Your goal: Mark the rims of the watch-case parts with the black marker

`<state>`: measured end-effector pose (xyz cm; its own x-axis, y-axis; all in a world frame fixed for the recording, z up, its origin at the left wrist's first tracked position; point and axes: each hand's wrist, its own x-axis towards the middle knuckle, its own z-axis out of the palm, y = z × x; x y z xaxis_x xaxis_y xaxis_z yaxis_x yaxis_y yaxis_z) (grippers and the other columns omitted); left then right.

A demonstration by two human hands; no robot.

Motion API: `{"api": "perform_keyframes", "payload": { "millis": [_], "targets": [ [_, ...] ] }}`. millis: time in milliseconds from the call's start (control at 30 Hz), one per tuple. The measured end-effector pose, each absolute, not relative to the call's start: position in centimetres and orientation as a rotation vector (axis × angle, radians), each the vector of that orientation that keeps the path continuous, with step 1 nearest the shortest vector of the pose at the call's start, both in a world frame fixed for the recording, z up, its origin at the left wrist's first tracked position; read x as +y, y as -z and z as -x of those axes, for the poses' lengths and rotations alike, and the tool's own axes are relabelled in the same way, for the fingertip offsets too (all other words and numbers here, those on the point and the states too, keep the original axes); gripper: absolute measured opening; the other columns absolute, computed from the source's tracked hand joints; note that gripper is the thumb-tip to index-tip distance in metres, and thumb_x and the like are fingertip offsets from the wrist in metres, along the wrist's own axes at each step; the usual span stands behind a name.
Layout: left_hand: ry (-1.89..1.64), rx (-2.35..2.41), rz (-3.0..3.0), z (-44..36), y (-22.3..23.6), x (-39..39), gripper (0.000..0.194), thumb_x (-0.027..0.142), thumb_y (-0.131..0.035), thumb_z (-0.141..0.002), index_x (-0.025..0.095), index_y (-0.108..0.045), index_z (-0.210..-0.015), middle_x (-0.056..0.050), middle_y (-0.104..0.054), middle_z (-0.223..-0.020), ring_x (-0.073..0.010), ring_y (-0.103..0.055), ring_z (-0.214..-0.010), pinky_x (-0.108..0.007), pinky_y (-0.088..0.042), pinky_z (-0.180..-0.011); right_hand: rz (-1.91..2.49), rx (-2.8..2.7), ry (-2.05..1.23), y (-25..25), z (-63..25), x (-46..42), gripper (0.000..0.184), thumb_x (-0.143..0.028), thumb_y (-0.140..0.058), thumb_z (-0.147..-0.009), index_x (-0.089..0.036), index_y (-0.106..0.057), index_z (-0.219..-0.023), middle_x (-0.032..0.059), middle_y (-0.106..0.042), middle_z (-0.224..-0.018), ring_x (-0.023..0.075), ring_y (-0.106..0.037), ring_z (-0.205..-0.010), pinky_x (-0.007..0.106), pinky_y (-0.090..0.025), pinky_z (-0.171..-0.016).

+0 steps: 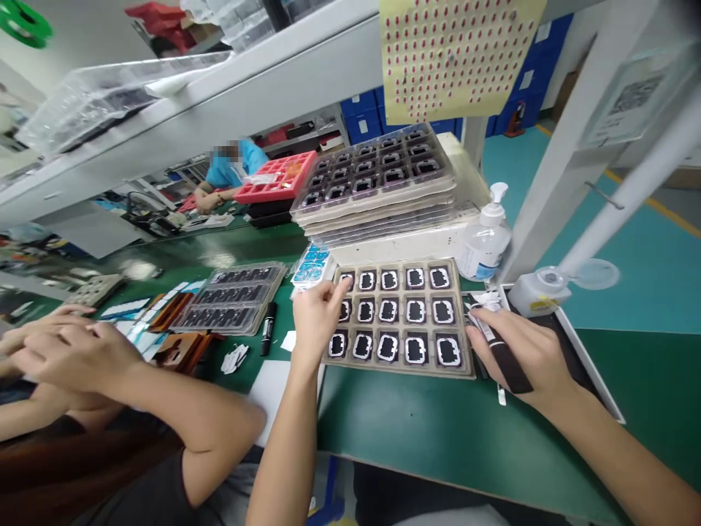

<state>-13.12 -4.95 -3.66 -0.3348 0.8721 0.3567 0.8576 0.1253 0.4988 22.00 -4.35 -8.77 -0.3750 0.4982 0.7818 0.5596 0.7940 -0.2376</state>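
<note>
A beige tray (402, 372) holds rows of dark square parts, each with a white rounded frame (416, 310). My left hand (318, 318) is over the tray's left edge, thumb and fingers closed at the far-left part; whatever they pinch is hidden. Right of the tray, my right hand (529, 351) is wrapped around a dark, thick-handled tool (507, 359), whose kind I cannot make out. Crumpled white scraps (486, 299) lie by its fingertips, and a thin white strip (502, 395) shows beneath.
Stacked trays (377, 179) stand behind, beside a pump bottle (485, 245). A squat bottle (539, 291) sits in a white-rimmed tray (594, 372) at right. Left are a black marker (268, 329), a clear tray (230, 296) and a co-worker's hands (77, 351). Another person sits across.
</note>
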Motion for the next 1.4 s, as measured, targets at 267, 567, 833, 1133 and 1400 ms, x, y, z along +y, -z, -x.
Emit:
{"api": "perform_keyframes", "payload": {
  "millis": [267, 567, 833, 1133, 1400],
  "targets": [
    [-0.595, 2.365, -1.911, 15.7, 7.7, -7.2, 0.041, 0.04, -0.067, -0.097, 0.02, -0.071, -0.133, -0.013, -0.067, -0.117, -0.03, -0.065, -0.11, -0.041, -0.051, -0.099, 0.761, -2.114, 0.0, 8.5, -22.1, -4.4, 0.034, -0.02, -0.078, -0.096, -0.018, -0.069, -0.129, 0.0053, -0.07, -0.101, 0.0178, -0.067, -0.085, 0.03, -0.049, -0.075],
    [-0.484, 2.354, -1.887, 16.9, 8.3, -6.3, 0.048, 0.042, -0.076, -0.09, 0.02, -0.072, -0.133, -0.012, -0.062, -0.118, -0.0324, -0.061, -0.114, -0.047, -0.051, -0.107, 0.755, -2.135, 0.003, 7.8, -22.0, -4.4, 0.033, -0.015, -0.073, -0.099, -0.016, -0.069, -0.131, 0.0068, -0.07, -0.106, 0.0187, -0.069, -0.091, 0.03, -0.051, -0.082],
    [-0.431, 2.354, -2.004, 15.5, 6.9, -5.8, 0.041, 0.028, -0.07, -0.085, 0.019, -0.073, -0.124, -0.014, -0.067, -0.12, -0.0347, -0.06, -0.121, -0.042, -0.052, -0.102, 0.751, -2.12, 0.006, 8.0, -21.9, -4.5, 0.035, -0.015, -0.071, -0.099, -0.019, -0.067, -0.134, 0.0077, -0.07, -0.108, 0.0205, -0.07, -0.091, 0.032, -0.053, -0.083],
    [-0.328, 2.28, -2.041, 15.1, 6.2, -5.2, 0.04, 0.019, -0.068, -0.084, 0.02, -0.072, -0.124, -0.015, -0.078, -0.114, -0.0347, -0.07, -0.113, -0.037, -0.053, -0.088, 0.769, -2.104, -0.052, 8.3, -21.9, -4.5, 0.039, -0.013, -0.07, -0.099, -0.019, -0.065, -0.138, 0.0091, -0.069, -0.112, 0.0214, -0.069, -0.097, 0.033, -0.054, -0.085],
    [-0.667, 2.292, -2.004, 14.1, 4.4, -6.4, 0.045, 0.03, -0.064, -0.088, 0.017, -0.069, -0.13, -0.013, -0.078, -0.114, -0.029, -0.075, -0.099, -0.036, -0.058, -0.088, 0.771, -2.044, -0.153, 8.3, -21.8, -4.9, 0.037, -0.013, -0.067, -0.1, -0.02, -0.065, -0.137, 0.0086, -0.069, -0.109, 0.0199, -0.068, -0.094, 0.032, -0.055, -0.082]
  ]
}}
